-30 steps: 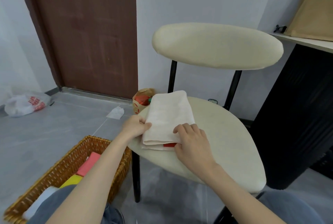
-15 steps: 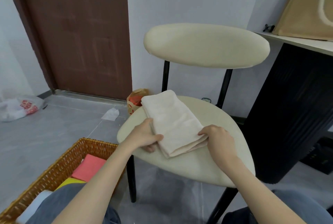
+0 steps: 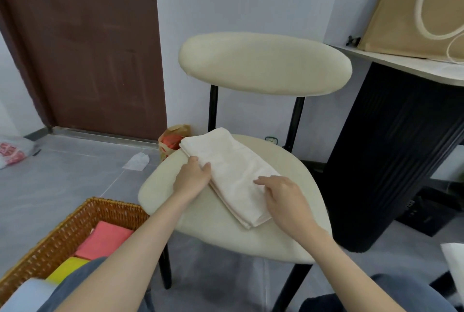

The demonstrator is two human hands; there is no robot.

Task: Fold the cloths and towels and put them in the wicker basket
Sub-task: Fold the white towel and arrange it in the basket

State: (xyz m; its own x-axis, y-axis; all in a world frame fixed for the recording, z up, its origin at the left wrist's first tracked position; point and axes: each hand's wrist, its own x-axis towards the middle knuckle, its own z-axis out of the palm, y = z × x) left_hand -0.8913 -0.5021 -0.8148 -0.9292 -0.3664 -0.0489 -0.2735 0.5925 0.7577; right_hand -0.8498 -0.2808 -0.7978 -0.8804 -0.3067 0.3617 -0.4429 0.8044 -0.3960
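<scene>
A folded cream towel (image 3: 236, 173) lies slantwise on the cream chair seat (image 3: 213, 226). My left hand (image 3: 192, 177) rests on the towel's left long edge, fingers and thumb lying on top of the fabric. My right hand (image 3: 283, 197) lies over the towel's near right end with relaxed fingers that touch the top layer. The wicker basket (image 3: 113, 210) stands on the floor at the lower left. It holds a folded pink cloth (image 3: 105, 239), a yellow cloth (image 3: 66, 267) and a pale cloth (image 3: 23, 295), which my knee partly hides.
The chair's backrest (image 3: 263, 63) rises behind the towel. A black ribbed cabinet (image 3: 391, 161) with a tan tote bag (image 3: 406, 5) on top stands at the right. On the floor are a paper bag (image 3: 173, 139), a tissue (image 3: 136, 161) and a plastic bag (image 3: 12, 152).
The towel has been turned from pointing away from me to lying slantwise. My right hand let go of its end and came onto the top; my left hand slid further up the left edge.
</scene>
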